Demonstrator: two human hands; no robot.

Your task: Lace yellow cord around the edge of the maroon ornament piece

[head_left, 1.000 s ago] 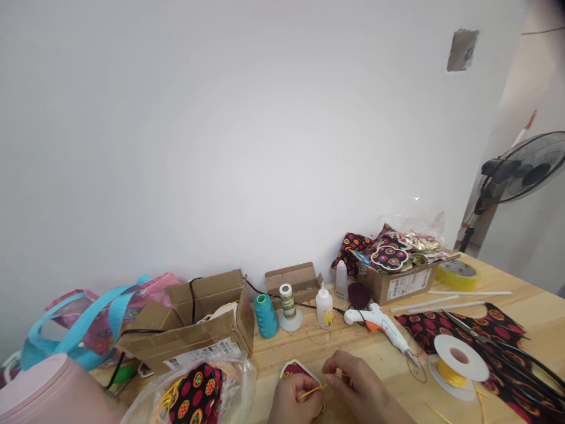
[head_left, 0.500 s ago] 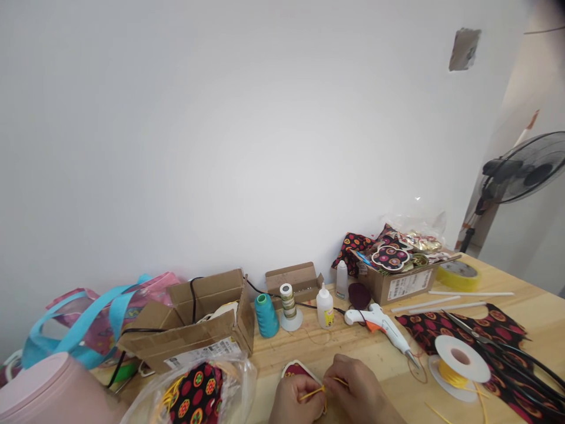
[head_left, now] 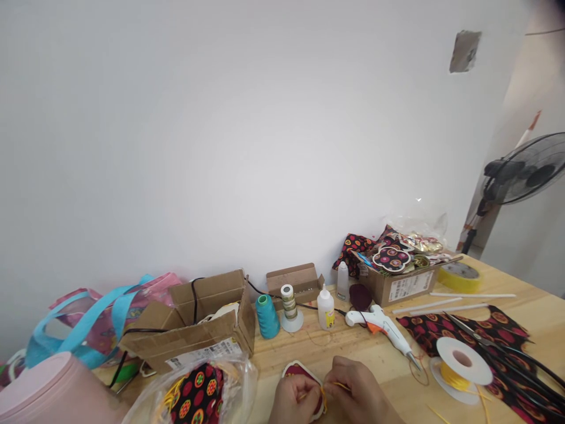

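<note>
Patch [head_left: 303,370], maroon with pale rim, sat at near middle of the table [head_left: 266,368], partly hidden by the left hand [head_left: 295,399], fingers clamped on it. Right hand [head_left: 354,387], just to its right, had fingertips pinched on yellow cord [head_left: 341,386]. White spool [head_left: 474,364] stood near right; glue gun [head_left: 385,328] lay farther back, left of that.

Counter [head_left: 538,312] against a wall [head_left: 265,147]. Toward its back edge, left to right: tote bag [head_left: 121,318], carton [head_left: 189,340], thread cone [head_left: 268,318], spool [head_left: 289,303], front bottle [head_left: 326,312], back bottle [head_left: 342,282], filled box [head_left: 399,291]. On the near side, left to right: plastic bag [head_left: 242,377] containing fabric [head_left: 198,391], left hand [head_left: 295,400] at a patch [head_left: 300,370], right hand [head_left: 357,388], then a cord reel [head_left: 448,353] beside scissors [head_left: 474,334] lying on cloth [head_left: 426,327]. Glue gun [head_left: 392,333] behind the right hand.
</note>
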